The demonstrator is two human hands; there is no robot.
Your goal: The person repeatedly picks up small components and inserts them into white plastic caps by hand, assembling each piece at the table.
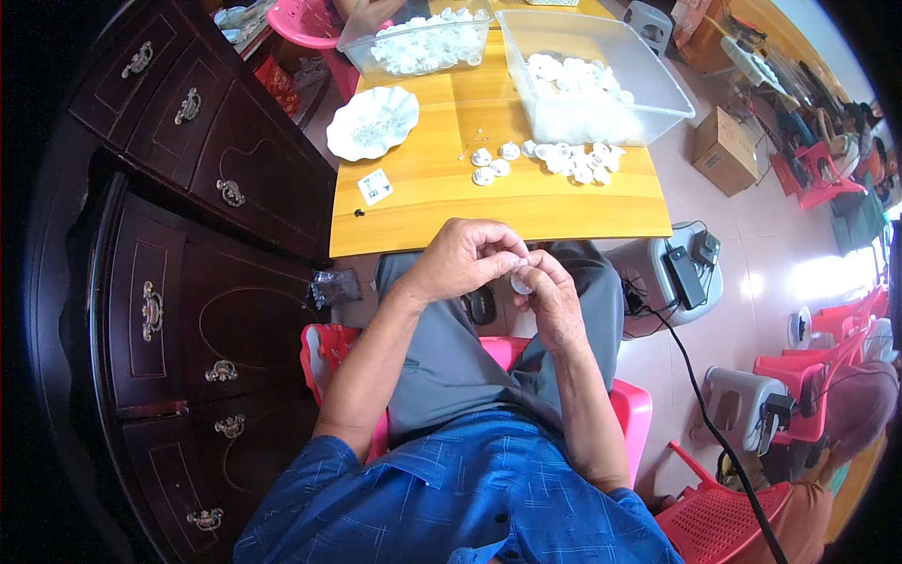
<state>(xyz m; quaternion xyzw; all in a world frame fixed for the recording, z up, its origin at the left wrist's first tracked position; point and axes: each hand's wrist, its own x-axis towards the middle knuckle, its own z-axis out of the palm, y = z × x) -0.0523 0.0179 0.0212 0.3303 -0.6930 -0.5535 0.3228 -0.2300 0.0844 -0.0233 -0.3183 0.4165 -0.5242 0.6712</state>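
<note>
Plastic, white and round, a small piece (520, 282) sits pinched between both hands above the person's lap, just short of the near edge of the yellow desk (423, 202). The right hand (550, 291) has its grip closed on the piece; the left hand (465, 258) curls over it from above, fingertips seemingly on it too, though they hide the contact. On the desk, a loose heap of like white pieces (568, 160) lies against a clear plastic bin (648, 80) holding more. A second clear bin (418, 42) stands farther back, also filled. Left of the heap rests a white scalloped dish (371, 122), and nearer the edge a small square white label (375, 186). A dark wooden cabinet (188, 273) flanks the desk's left side.
</note>
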